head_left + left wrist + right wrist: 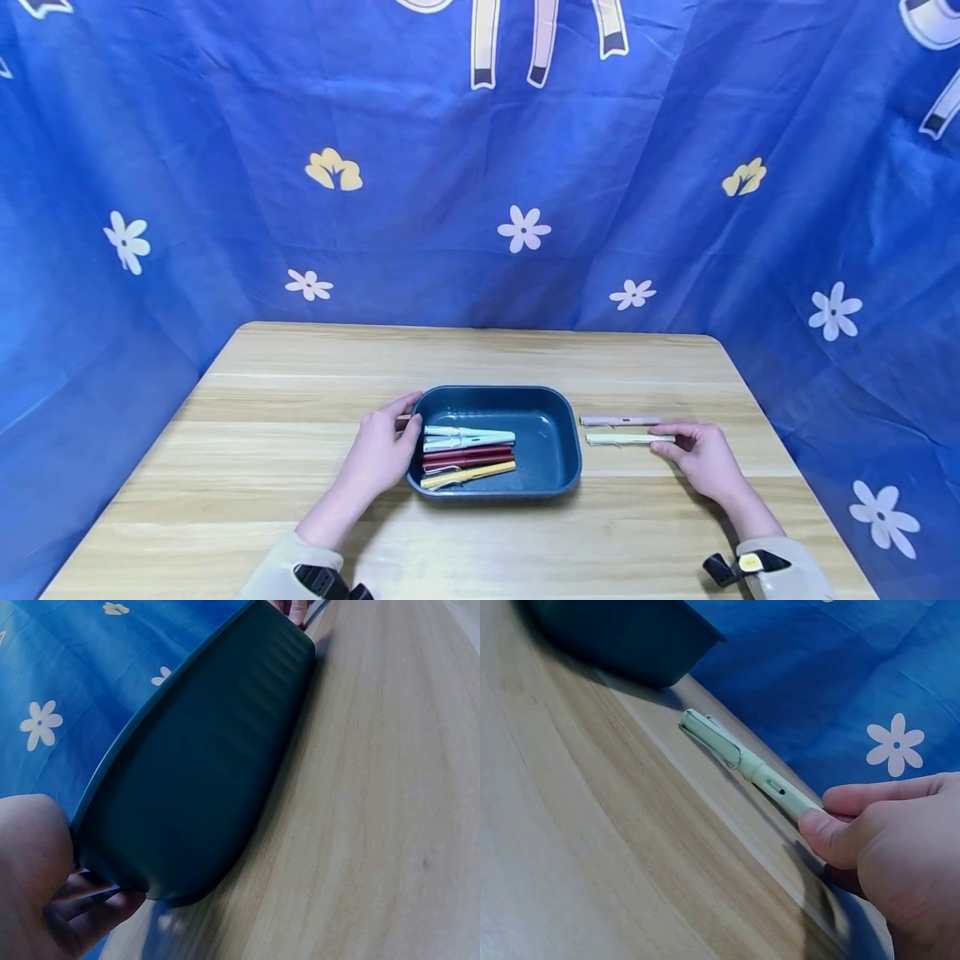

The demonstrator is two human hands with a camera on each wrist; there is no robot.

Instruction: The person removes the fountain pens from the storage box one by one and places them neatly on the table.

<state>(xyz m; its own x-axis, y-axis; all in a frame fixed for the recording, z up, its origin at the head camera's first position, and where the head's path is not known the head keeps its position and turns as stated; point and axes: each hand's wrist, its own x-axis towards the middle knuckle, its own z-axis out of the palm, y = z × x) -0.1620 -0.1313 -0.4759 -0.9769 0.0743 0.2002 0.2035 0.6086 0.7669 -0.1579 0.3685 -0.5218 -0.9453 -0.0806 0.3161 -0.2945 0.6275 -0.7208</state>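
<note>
The right hand (703, 460) pinched a pale green pen (618, 439) by one end, just beside a lilac pen (618, 421) and right of the teal box (542, 468) on the worktop (300, 367). The left hand (381, 450) grasped the box's left end.

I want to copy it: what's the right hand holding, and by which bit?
A pale green pen, by the tail of its barrel, away from the cap.

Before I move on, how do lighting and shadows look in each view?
Head: bright, faint shadow beside the box; left wrist: dimmer, the box very dark; right wrist: dim, the pale green pen clear, its shadow on the table.
</note>
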